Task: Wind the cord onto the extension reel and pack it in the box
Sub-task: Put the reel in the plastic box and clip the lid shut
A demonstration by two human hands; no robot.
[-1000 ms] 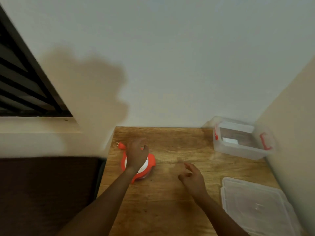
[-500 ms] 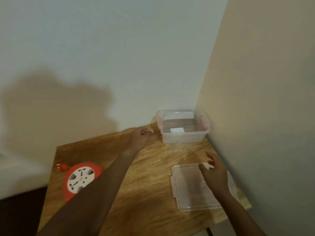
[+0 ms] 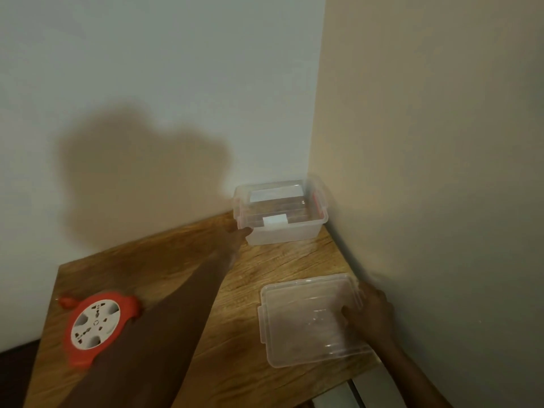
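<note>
- The orange extension reel (image 3: pixel 95 325) is seen lying flat, socket face up, near the left front of the wooden table (image 3: pixel 176 260), well apart from the clear plastic box (image 3: pixel 281 213) in the far right corner. No loose cord is seen trailing, so the winding is judged done and the packing not yet begun.
- The left hand (image 3: pixel 235 240) is stretched out to the box, its fingertips at or touching the near left corner. Blur hides the fingers, so whether they are spread or curled cannot be told.
- The right hand (image 3: pixel 374 315) is laid on the right edge of the clear lid (image 3: pixel 309 319), which lies flat near the table's right front. Its fingers appear bent over the rim, with the thumb on top of the lid; a firm grip cannot be confirmed.
- If the box is dragged by one corner only, it may be swung round against the two walls (image 3: pixel 412 142) or tipped, since it is light and empty.
- If the lid is shoved outward, it may be slid off the table, since it lies close to the front right edge.
- The reel may be knocked by the left forearm, which passes just beside it, and its small orange plug (image 3: pixel 66 301) may be pulled loose at the table's left edge.
- Whether the reel fits flat in the box cannot be judged; a forced fit could keep the lid from being closed.
</note>
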